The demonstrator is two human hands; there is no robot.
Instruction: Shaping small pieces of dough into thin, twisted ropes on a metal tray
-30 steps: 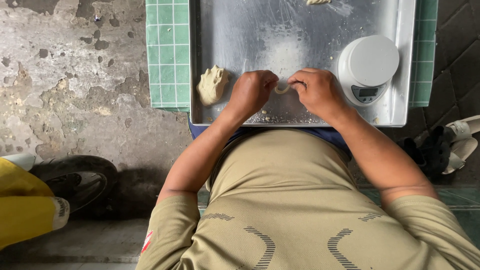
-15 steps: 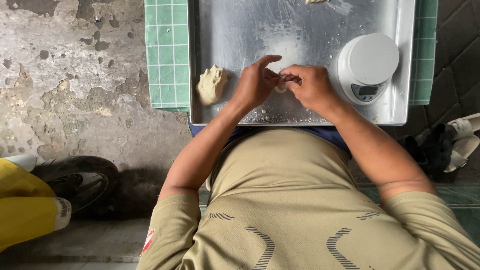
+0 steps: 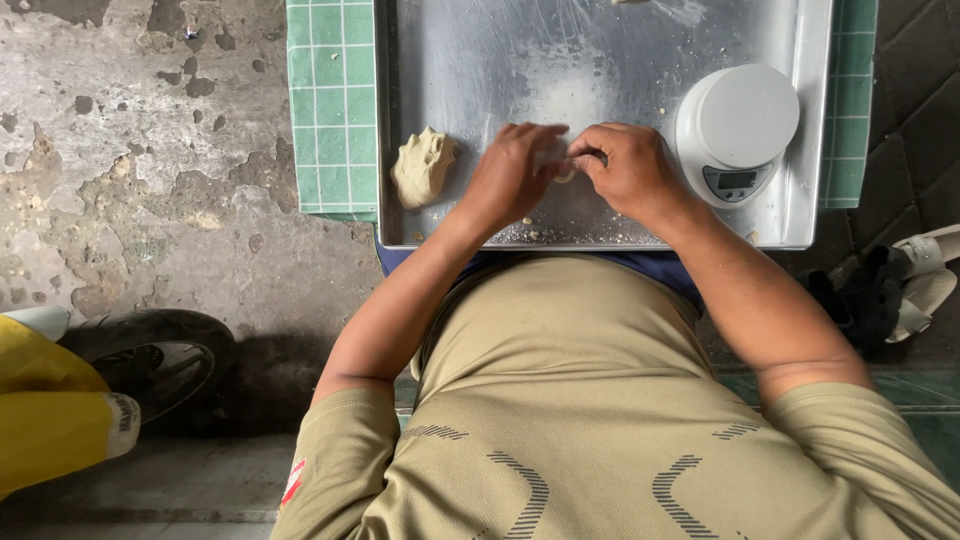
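My left hand (image 3: 513, 172) and my right hand (image 3: 628, 172) meet over the near part of a floury metal tray (image 3: 560, 60). Both pinch a small pale piece of dough (image 3: 562, 170) that is mostly hidden by the fingers. A bigger lump of beige dough (image 3: 422, 166) lies on the tray to the left of my left hand. A round white kitchen scale (image 3: 735, 128) stands on the tray just right of my right hand.
The tray rests on a green tiled surface (image 3: 332, 110). A worn concrete floor (image 3: 140, 150) spreads to the left, with a black tyre (image 3: 150, 360) and a yellow fender (image 3: 45, 410) at the lower left. Sandals (image 3: 915, 280) lie at the right.
Both hands have shifted slightly and their fingers have closed tighter over the small dough piece between them. The dough lump and scale have not moved.
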